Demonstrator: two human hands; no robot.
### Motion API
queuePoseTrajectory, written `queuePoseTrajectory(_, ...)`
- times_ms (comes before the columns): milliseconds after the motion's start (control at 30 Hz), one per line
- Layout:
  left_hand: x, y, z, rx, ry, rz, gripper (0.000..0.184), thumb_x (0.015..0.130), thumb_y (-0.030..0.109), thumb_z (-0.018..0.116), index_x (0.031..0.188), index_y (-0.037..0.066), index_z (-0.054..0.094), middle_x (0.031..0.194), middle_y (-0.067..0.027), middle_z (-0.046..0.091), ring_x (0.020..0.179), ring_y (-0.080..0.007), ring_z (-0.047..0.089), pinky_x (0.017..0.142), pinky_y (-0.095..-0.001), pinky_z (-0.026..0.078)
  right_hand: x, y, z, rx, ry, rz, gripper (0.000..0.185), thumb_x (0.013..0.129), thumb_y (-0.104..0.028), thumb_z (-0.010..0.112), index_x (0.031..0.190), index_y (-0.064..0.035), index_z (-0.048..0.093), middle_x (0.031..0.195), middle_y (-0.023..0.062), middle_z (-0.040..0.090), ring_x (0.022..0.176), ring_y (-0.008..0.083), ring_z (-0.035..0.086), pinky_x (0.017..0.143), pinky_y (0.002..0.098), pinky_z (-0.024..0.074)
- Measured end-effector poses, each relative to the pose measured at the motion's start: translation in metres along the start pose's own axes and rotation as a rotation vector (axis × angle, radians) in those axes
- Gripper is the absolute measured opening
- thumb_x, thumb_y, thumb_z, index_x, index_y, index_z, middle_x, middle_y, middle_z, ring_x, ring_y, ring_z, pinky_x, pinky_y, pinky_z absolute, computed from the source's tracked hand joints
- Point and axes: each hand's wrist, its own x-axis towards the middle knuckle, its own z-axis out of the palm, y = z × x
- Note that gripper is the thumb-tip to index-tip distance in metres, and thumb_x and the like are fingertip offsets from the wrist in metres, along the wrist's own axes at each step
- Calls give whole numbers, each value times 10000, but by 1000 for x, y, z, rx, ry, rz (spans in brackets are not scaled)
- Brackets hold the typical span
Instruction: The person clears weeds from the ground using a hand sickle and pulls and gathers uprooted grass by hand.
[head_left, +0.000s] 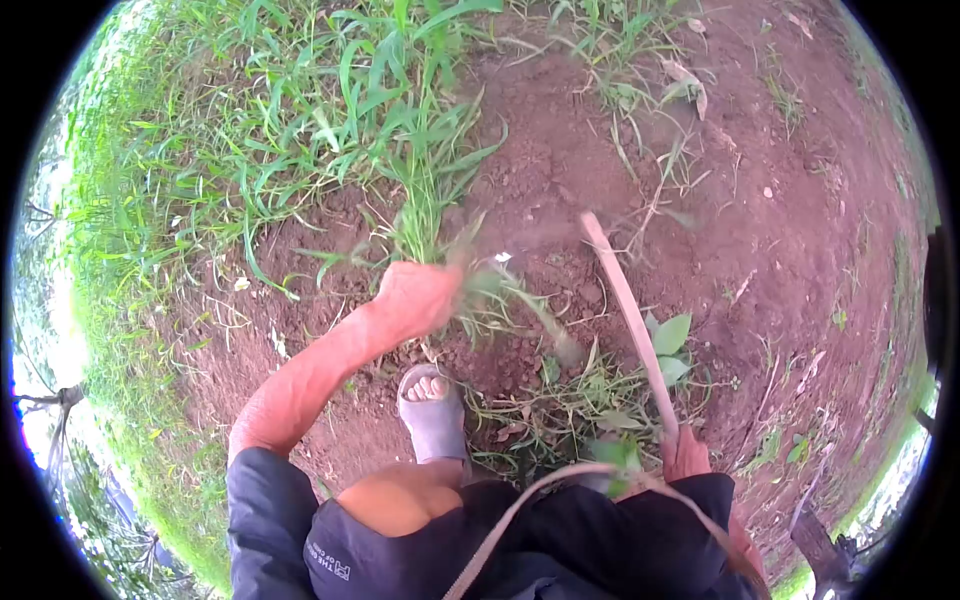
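Observation:
My left hand (415, 298) is closed around a bunch of green grass (418, 220), whose long blades fan out above the fist. Loose, motion-smeared stalks hang beside its knuckles. At the lower right, my right hand (686, 455) grips the lower end of a long wooden-handled tool (632, 310). The handle slants up and to the left over bare soil. Around its far end the picture is smeared, so I cannot make out the tool's head.
A sandalled foot (434, 410) stands just below the left hand. Uprooted weeds (590, 400) lie between the foot and the handle. Thick grass (300, 110) grows at the upper left; reddish-brown soil (790, 250) spreads to the right. A strap (530, 497) crosses my lap.

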Motion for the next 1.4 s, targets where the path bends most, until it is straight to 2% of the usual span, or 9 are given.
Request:
queuePoseTrajectory(233,41,-8,-15,82,454,-97,279,914,281,598,933,31,477,702,-107,569,536,-235,602,409,-362,464,142,-119,-59,46,256,-458,219,973,-220,491,1059,-30,557,870,210,555,686,400,608,552,468,484)
queuePoseTrajectory(300,28,-8,-15,82,487,-165,271,909,266,594,925,18,484,726,-125,577,579,-256,631,428,-367,479,140,-146,-103,343,38,4,292,986,-282,491,935,4,524,728,231,592,665,425,614,549,472,490)
queuePoseTrajectory(367,16,-11,-11,64,-63,-136,197,869,166,601,988,10,580,757,-132,656,688,-285,692,570,-388,547,124,-97,-80,262,122,-66,307,975,-298,513,956,8,505,697,257,598,678,455,615,555,494,483)
queuePoseTrajectory(600,-80,-42,45,-81,-163,-126,273,900,295,586,833,33,551,609,-110,607,533,-263,631,443,-396,487,20,-13,-32,94,-2,-41,281,957,-261,533,1040,-1,463,656,258,580,620,466,602,550,529,484)
queuePoseTrajectory(700,-89,-46,23,-131,-291,-54,193,913,221,566,918,37,624,642,-152,638,602,-267,672,512,-403,520,92,-57,-30,-89,88,-454,278,965,-258,523,987,16,485,681,272,599,650,467,619,572,518,511)
queuePoseTrajectory(800,-72,-47,6,-119,-107,-84,219,891,232,576,818,25,557,645,-124,568,528,-252,614,441,-375,472,149,-178,-87,59,-26,-149,324,985,-289,497,919,27,503,707,276,620,692,467,634,596,514,518)
queuePoseTrajectory(967,-31,-63,-14,2,312,-118,124,789,93,606,849,6,540,1012,-197,574,614,-271,643,479,-391,490,131,-123,-108,-10,-8,-286,352,997,-317,463,927,24,511,686,245,603,624,428,619,567,514,500)
queuePoseTrajectory(1167,16,-107,-31,156,463,-63,484,687,29,661,1152,15,527,1134,-191,556,723,-262,675,602,-381,542,89,-60,-80,-967,7,-624,243,863,-185,564,1059,-42,578,772,76,508,874,247,633,580,359,503)
queuePoseTrajectory(1400,31,-154,-50,229,147,-393,866,719,43,664,1466,83,227,1449,-239,372,820,-299,694,631,-392,547,165,-192,-107,-120,8,-77,300,964,-290,532,979,1,601,762,161,623,689,343,615,563,392,497)
